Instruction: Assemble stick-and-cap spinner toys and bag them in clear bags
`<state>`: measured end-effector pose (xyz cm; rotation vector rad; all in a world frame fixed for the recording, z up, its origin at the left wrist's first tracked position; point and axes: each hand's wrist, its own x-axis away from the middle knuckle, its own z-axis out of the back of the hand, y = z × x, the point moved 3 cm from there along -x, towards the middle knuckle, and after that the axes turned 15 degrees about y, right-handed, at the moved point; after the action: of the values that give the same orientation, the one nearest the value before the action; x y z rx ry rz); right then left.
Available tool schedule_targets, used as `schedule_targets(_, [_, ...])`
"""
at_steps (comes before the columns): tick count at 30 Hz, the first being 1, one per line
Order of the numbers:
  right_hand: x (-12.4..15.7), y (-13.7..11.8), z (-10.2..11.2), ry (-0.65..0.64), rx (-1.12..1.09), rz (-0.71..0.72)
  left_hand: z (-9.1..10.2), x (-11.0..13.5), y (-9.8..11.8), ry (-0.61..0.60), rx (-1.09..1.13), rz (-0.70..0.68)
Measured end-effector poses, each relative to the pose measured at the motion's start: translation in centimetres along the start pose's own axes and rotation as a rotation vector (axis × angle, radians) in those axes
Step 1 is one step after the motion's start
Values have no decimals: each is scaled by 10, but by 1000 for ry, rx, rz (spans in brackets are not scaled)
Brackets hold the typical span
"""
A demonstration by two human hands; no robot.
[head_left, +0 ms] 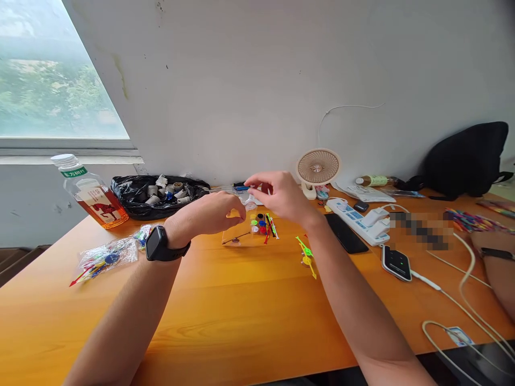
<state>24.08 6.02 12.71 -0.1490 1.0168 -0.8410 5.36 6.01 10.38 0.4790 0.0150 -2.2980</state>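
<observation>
Orange wooden table (241,300) has tiny bright plastic bits (261,224) right under you. Your left hand (219,212) and right hand (281,195) are curled shut, on what I cannot tell. One bump could scatter the bits.

A bottle (90,195) is standing beside a black bag (156,195) on the table (241,321); a fan (317,169), power strip (358,220) and phone (346,233) are sitting farther along, a backpack (466,158) resting behind.
</observation>
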Motion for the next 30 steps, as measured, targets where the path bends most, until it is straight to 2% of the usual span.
schedule_targets(4, [1, 2, -18, -57, 92, -13, 0, 0, -2, 9, 0, -1])
schedule_targets(8, [3, 3, -27, -111, 61, -12, 0, 0, -4, 5, -1, 1])
schedule_targets(14, [3, 8, -26, -143, -32, -50, 5, 1, -6, 6, -14, 17])
schedule_targets(26, [6, 23, -36, -325, -170, -131, 7, -1, -6, 17, -48, 58])
schedule_targets(30, [10, 29, -39, -462, -157, -160, 6, -1, -6, 16, -57, 35])
